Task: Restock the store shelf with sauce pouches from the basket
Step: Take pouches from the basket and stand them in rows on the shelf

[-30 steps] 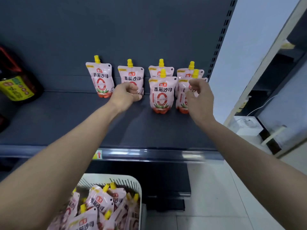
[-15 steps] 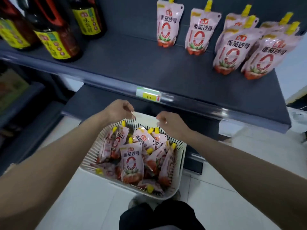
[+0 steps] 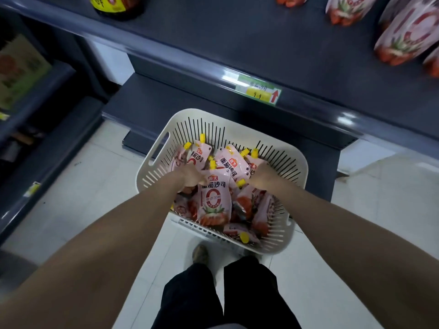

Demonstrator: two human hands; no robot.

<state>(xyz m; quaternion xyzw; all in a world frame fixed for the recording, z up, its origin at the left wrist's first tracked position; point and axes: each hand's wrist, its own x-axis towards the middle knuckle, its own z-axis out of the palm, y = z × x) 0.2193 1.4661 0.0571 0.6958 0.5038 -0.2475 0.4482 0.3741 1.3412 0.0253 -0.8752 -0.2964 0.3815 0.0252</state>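
Observation:
A white slotted basket stands on the floor in front of my legs, filled with several pink sauce pouches with yellow caps. Both my hands are down inside it. My left hand has its fingers closed on the top left corner of an upright pouch in the middle. My right hand is curled shut over a pouch at the right side; its fingertips are hidden. Above, the dark grey shelf holds standing pouches at the far right.
A price tag sits on the shelf's front rail. A dark sauce bottle stands at the shelf's left end. A lower shelf juts out behind the basket, and more shelving runs along the left. My shoe touches the basket's near side.
My view dropped from the shelf to the basket. Both hands left the shelved pouches, came down over the basket, and now reach in among the pouches.

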